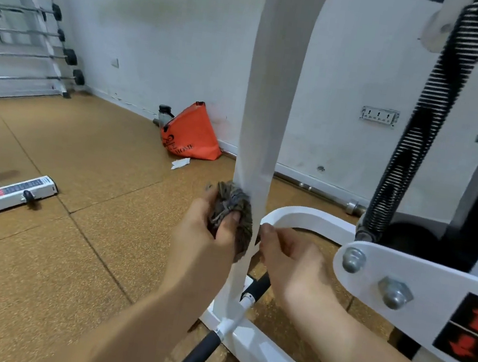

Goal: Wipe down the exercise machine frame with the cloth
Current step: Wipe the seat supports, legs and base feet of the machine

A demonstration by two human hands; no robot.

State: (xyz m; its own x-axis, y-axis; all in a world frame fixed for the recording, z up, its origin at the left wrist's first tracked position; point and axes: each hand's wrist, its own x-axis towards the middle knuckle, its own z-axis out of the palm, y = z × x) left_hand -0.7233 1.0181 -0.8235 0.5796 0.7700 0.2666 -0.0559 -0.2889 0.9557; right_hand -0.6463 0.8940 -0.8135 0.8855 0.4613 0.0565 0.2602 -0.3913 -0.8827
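Head camera shows our left hand (204, 228) closed around a bunched grey cloth (232, 207), which presses on the left side of the white post (264, 108) of the machine frame, low down on it. A part of the cloth seems to pass behind the post. On the right side, our right hand (291, 260) has its fingers curled at the edge of the post. We cannot tell if they pinch the end of the cloth or only touch the metal. To do this step well, we think both hands should pull the cloth tight around the post. Then we slide it evenly down toward the base bar (263, 354), with full contact on the back side too, so no strip is missed.
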